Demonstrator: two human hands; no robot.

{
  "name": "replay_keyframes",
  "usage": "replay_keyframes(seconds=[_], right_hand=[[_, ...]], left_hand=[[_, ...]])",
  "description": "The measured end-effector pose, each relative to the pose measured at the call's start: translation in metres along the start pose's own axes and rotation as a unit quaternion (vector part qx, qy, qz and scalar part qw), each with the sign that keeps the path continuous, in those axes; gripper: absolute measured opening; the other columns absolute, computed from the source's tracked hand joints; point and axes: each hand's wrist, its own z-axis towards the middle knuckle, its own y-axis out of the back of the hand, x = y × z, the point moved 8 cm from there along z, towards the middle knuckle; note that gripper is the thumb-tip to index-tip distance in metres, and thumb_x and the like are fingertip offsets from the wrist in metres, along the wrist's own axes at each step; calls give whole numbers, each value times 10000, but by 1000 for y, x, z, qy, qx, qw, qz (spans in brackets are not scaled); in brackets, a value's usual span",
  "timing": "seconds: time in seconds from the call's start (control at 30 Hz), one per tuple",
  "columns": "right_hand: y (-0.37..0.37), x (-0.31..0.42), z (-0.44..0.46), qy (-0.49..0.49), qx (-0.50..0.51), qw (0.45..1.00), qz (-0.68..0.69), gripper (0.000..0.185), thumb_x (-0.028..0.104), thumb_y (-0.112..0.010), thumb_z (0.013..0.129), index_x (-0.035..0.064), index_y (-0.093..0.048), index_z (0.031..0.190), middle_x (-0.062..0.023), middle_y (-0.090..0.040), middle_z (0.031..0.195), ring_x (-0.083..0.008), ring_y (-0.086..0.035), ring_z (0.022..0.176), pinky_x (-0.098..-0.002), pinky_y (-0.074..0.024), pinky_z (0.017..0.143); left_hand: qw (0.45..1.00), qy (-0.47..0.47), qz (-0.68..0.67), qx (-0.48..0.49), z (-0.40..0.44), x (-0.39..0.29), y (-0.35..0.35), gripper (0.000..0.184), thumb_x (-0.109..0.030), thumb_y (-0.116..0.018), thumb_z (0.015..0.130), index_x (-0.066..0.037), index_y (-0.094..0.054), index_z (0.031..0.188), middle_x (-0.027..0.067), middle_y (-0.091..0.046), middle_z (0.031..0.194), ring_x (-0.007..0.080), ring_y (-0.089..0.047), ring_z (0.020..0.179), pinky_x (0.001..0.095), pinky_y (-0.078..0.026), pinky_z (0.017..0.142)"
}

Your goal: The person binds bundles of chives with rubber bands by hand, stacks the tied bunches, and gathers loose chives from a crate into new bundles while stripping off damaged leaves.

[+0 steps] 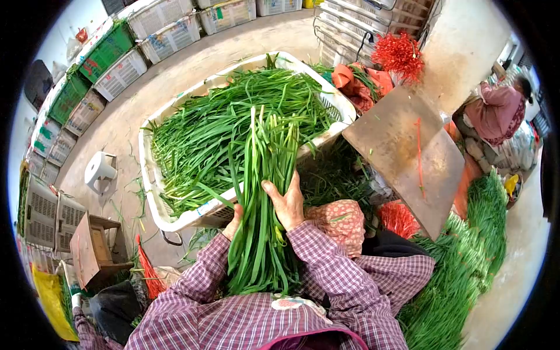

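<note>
A thick bunch of garlic chives (262, 192) stands nearly upright in front of my chest, pale cut ends at the top and green leaves hanging down. My right hand (287, 204) is closed round its right side, the thumb lying across the front. My left hand (234, 223) grips the left side, most of its fingers hidden behind the leaves. Just beyond the bunch is a large white plastic crate (153, 195) filled with loose garlic chives (198, 140).
A square board (402, 151) with a red tie on it stands to the right. Red ties (398, 56) hang above it. Tied green bundles (449, 286) lie at the lower right. A white stool (100, 170) is at left. Another person (499, 114) sits at far right.
</note>
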Motion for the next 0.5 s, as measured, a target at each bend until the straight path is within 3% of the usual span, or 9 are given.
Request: replay_keyframes(seconds=[0.07, 0.1, 0.13, 0.27, 0.37, 0.47, 0.5], right_hand=[[-1, 8, -4, 30, -21, 998, -57, 750, 412, -645, 846, -26, -304, 1351, -179, -476, 1240, -268, -500, 1115, -358, -398, 962], [-1, 16, -4, 93, -39, 985, -138, 698, 346, -625, 849, -39, -307, 1337, -227, -506, 1176, -341, -537, 1045, -411, -426, 903], [-3, 20, -4, 109, -45, 978, -175, 731, 357, -603, 856, -56, -274, 1361, -265, -502, 1161, -405, -532, 1021, -433, -426, 880], [-13, 51, -11, 205, -65, 928, -305, 864, 388, -613, 839, -84, -158, 1401, -276, -499, 1152, -432, -522, 976, -484, -402, 838], [-23, 71, -12, 188, -29, 917, -352, 901, 423, -628, 829, -54, -142, 1418, -258, -485, 1162, -408, -504, 993, -454, -375, 870], [-29, 83, -12, 159, 84, 951, -251, 935, 449, -639, 820, -55, -127, 1417, -286, -444, 1246, -419, -492, 1095, -455, -413, 912], [-29, 79, -13, 174, 115, 935, -286, 971, 455, -641, 816, -40, -74, 1430, -298, -381, 1320, -437, -521, 1078, -418, -467, 880]], left_hand=[[988, 80, -19, -131, -16, 18, 16, 775, -502, -703, 758, -98, -410, 1351, 82, -552, 1238, 211, -581, 1053, 393, -531, 852], [981, 111, -86, -133, -15, 24, 18, 727, -326, -786, 730, -83, -435, 1318, 73, -569, 1196, 207, -604, 983, 382, -538, 827], [981, 109, -54, -148, -12, 9, -10, 699, -237, -780, 727, -65, -436, 1311, 74, -574, 1167, 204, -610, 948, 369, -538, 813], [982, 63, 66, -167, -6, -26, -52, 729, -121, -767, 672, -13, -430, 1309, 97, -550, 1201, 215, -528, 1090, 360, -425, 941], [981, 40, 91, -165, -12, -47, -54, 672, -91, -756, 658, 4, -478, 1262, 102, -590, 1130, 211, -566, 1035, 357, -435, 929], [978, 51, 73, -190, -25, -67, -46, 593, -56, -720, 658, -6, -514, 1212, 92, -612, 1061, 216, -605, 953, 368, -507, 836], [978, 32, 86, -188, -28, -74, -43, 582, -61, -711, 650, -11, -520, 1197, 84, -616, 1032, 225, -624, 872, 365, -541, 766]])
